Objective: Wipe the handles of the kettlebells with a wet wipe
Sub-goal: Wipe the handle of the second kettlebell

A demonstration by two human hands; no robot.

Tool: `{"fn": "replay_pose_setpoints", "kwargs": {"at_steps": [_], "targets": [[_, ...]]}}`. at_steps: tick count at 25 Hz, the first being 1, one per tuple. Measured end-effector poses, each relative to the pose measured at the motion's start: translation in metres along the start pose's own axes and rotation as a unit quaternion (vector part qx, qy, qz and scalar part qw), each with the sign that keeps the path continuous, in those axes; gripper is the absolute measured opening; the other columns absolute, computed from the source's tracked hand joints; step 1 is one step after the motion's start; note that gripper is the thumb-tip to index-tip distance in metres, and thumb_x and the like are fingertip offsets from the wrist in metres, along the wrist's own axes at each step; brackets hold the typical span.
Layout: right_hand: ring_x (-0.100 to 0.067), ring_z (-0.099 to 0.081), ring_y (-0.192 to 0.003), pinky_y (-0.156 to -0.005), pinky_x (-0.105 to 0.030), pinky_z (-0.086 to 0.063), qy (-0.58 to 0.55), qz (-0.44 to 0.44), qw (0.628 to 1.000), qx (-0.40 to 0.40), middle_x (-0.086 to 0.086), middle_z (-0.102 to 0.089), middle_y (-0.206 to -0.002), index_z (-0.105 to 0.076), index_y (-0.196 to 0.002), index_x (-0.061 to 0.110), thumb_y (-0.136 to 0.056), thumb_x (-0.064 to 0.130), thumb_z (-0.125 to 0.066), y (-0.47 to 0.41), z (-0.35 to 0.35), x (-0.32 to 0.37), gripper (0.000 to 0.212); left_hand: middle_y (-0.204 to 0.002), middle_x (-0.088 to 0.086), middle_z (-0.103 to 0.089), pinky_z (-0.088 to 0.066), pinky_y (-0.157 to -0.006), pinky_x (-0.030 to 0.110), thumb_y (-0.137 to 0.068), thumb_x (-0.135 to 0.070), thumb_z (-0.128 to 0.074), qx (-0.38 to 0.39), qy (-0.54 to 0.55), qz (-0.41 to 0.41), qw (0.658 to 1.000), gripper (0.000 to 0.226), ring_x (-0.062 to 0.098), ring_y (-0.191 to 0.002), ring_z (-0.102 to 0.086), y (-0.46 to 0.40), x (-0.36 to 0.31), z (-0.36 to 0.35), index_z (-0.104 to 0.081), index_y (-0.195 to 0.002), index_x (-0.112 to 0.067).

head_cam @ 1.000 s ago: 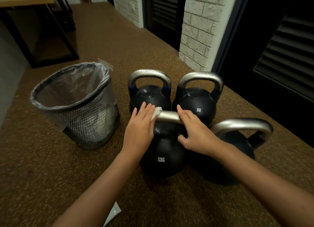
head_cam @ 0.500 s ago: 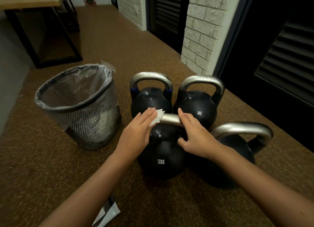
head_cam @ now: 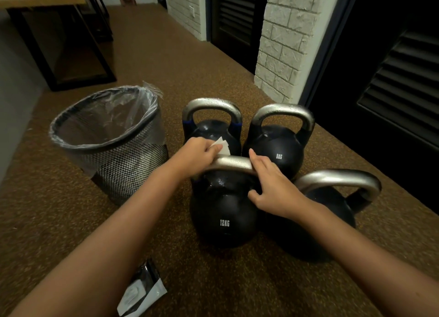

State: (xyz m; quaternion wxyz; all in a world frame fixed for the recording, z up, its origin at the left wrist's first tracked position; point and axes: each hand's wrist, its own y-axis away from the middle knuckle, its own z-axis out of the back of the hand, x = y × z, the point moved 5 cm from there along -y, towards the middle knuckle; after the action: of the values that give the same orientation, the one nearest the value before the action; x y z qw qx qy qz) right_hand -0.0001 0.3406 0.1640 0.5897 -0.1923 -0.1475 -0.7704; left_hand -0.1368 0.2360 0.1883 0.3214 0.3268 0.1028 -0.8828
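Several black kettlebells with steel handles stand together on the brown floor. The nearest, marked 12KG [head_cam: 224, 212], has its handle [head_cam: 234, 163] under both my hands. My left hand [head_cam: 196, 154] grips a white wet wipe [head_cam: 222, 146] at the left end of that handle, fingers curled round the wipe. My right hand [head_cam: 273, 186] holds the handle's right end, fingers over the bar and thumb beneath. Behind stand a blue-marked kettlebell [head_cam: 212, 117] and one marked 8KG [head_cam: 278, 148]. A larger kettlebell [head_cam: 339, 186] sits to the right.
A black mesh waste bin [head_cam: 111, 145] with a clear liner stands left of the kettlebells. A wet wipe packet [head_cam: 141, 293] lies on the floor by my left forearm. A brick pillar [head_cam: 287, 43] and dark louvred doors [head_cam: 399, 83] close the right side. A table [head_cam: 47, 31] stands far left.
My left hand has curled from lying flat over the wipe to gripping it, and drawn slightly left along the 12KG handle. My right hand stays on the handle's right end.
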Motion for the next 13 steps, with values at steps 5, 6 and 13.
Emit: {"fn": "replay_pose_setpoints", "kwargs": {"at_steps": [5, 6, 13], "targets": [[-0.015, -0.024, -0.134, -0.097, -0.016, -0.023, -0.001, 0.005, 1.0, -0.002, 0.005, -0.016, -0.149, 0.002, -0.149, 0.021, -0.084, 0.022, -0.058, 0.001, 0.001, 0.0, 0.088, -0.069, 0.004, -0.058, -0.04, -0.062, 0.029, -0.097, -0.029, -0.042, 0.016, 0.0, -0.027, 0.999, 0.035, 0.015, -0.065, -0.054, 0.004, -0.001, 0.001, -0.058, -0.074, -0.009], [-0.015, -0.024, -0.134, -0.098, -0.016, -0.023, -0.001, 0.004, 1.0, 0.0, 0.005, -0.016, -0.149, 0.002, -0.149, 0.02, -0.084, 0.022, -0.058, 0.001, 0.0, 0.0, 0.088, -0.07, 0.004, -0.059, -0.04, -0.061, 0.028, -0.097, -0.029, -0.041, 0.019, -0.002, -0.016, 1.0, 0.034, 0.015, -0.066, -0.055, 0.004, 0.005, 0.004, -0.06, -0.076, -0.008], [-0.016, -0.024, -0.135, -0.106, -0.024, -0.025, -0.001, 0.003, 1.0, -0.002, 0.003, -0.017, -0.149, 0.001, -0.149, 0.02, -0.083, 0.023, -0.058, 0.0, 0.0, -0.002, 0.089, -0.085, -0.004, -0.065, -0.045, -0.069, 0.024, -0.095, -0.019, -0.044, -0.074, -0.027, -0.093, 0.993, 0.02, 0.009, -0.076, -0.059, 0.025, 0.007, 0.003, -0.063, -0.102, -0.017]]}}
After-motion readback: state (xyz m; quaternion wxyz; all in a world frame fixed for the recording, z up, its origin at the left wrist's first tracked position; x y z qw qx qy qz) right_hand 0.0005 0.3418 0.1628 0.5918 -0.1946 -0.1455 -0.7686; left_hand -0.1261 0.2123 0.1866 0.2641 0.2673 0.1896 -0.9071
